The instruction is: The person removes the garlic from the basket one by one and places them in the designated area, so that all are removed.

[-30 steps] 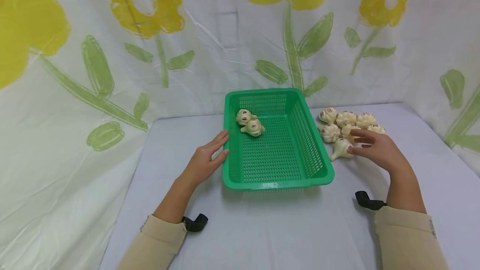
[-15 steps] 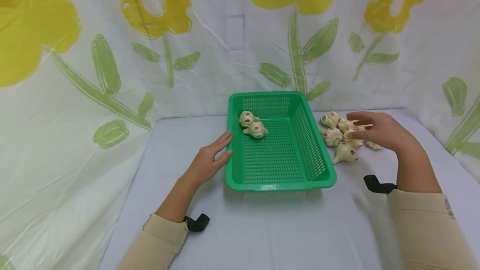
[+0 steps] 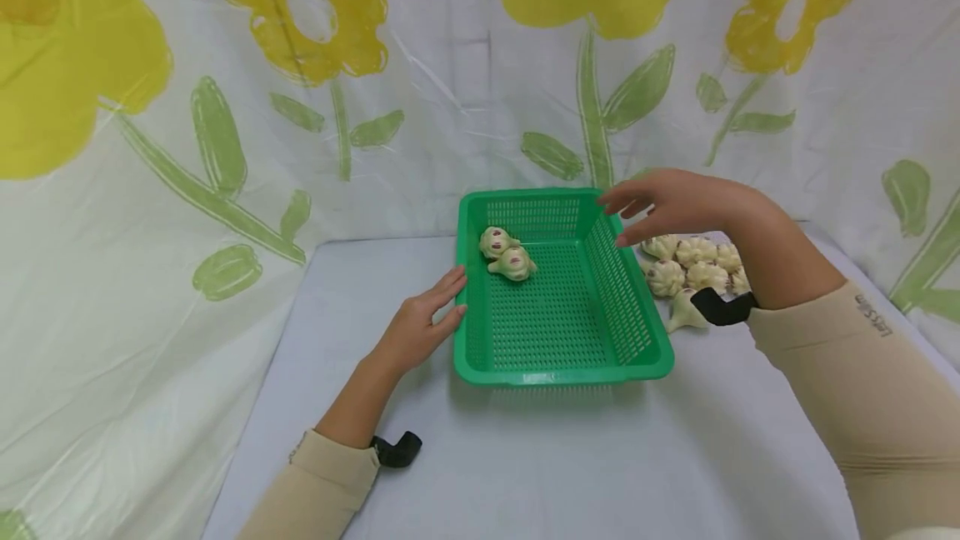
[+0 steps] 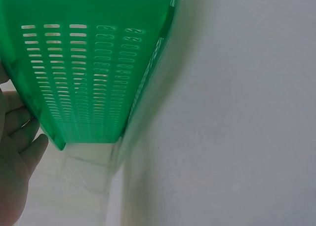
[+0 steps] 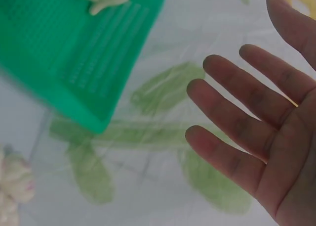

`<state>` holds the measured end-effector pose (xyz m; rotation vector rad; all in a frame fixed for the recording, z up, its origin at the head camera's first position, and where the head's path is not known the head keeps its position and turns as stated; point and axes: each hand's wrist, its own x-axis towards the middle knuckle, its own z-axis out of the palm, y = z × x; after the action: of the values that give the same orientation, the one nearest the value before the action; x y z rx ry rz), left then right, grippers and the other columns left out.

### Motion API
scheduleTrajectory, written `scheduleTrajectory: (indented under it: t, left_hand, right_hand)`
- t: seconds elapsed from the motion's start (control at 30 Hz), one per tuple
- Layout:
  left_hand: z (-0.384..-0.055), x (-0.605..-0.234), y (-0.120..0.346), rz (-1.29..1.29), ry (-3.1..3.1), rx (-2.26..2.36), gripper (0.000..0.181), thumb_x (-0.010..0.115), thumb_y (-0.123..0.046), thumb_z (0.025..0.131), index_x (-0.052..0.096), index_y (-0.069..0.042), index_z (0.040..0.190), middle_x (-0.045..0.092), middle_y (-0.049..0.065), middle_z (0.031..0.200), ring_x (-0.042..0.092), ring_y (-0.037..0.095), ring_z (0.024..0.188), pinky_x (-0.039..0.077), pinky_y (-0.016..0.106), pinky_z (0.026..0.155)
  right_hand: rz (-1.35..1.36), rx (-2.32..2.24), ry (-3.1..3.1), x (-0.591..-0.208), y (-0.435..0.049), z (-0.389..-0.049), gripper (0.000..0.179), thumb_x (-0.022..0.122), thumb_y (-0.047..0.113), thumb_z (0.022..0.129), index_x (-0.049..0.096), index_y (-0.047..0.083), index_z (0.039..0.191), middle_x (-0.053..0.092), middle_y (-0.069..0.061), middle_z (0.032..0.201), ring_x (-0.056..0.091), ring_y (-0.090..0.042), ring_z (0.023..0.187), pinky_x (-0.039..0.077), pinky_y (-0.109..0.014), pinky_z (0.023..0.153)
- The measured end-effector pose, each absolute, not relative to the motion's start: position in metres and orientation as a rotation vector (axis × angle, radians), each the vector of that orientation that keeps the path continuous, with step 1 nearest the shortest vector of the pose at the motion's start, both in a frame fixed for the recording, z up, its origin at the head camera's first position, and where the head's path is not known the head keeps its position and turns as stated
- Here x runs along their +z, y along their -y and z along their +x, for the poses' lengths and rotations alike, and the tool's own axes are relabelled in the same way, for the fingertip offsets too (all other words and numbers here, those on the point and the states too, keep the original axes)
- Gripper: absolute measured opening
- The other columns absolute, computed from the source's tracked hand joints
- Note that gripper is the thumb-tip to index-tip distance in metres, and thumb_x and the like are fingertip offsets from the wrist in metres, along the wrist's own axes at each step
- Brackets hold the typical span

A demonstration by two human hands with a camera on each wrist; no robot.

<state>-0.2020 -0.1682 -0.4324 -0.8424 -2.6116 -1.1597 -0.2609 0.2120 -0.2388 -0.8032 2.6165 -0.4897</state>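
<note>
A green plastic basket (image 3: 555, 377) with slotted walls stands on the table, holding two garlic bulbs (image 3: 513, 263) near its left wall. The fingers of my left hand (image 3: 414, 325) lie straight against the left rim; the left wrist view shows them beside the basket's outer wall (image 4: 89, 82). Above the basket's back right corner hovers my right hand (image 3: 667, 200), its fingers apart. Its bare palm (image 5: 291, 152) faces the right wrist camera with nothing in it. Several more garlic bulbs (image 3: 705, 275) lie in a group to the right of the basket, some partly behind the right forearm.
A white cloth (image 3: 555, 465) covers the table. Behind it hangs a white sheet (image 3: 420, 190) painted with yellow flowers and green leaves, close to the basket's back side. Each wrist wears a small black camera mount (image 3: 397, 449).
My right hand has moved from over the loose garlic bulbs leftward and back to the basket's back right corner. The left hand stays at the left rim.
</note>
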Motion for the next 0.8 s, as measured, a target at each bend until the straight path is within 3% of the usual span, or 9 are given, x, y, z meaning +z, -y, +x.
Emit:
scheduleTrajectory:
  t: [0.37,0.8]
  left_hand:
    - [-0.202,-0.432,0.169,-0.840,2.606,-1.159,0.050,0.056,-0.024,0.101,0.047,-0.004,0.146,0.037,0.001,0.157,0.040,0.020,0.142,0.039,0.041,0.112]
    - [-0.202,-0.431,0.169,-0.850,2.599,-1.164,0.050,0.057,-0.023,0.101,0.046,-0.002,0.146,0.038,0.003,0.157,0.040,0.020,0.142,0.039,0.042,0.112]
  right_hand:
    - [-0.902,-0.471,-2.560,-0.238,-0.146,-0.283,0.068,0.073,0.040,0.089,0.046,0.018,0.147,0.056,-0.006,0.141,0.053,-0.030,0.130,0.046,-0.051,0.104]
    - [-0.855,-0.710,-2.520,-0.280,-0.117,-0.298,0.062,0.073,0.031,0.090,0.050,0.010,0.144,0.055,-0.013,0.141,0.056,-0.033,0.127,0.050,-0.047,0.100]
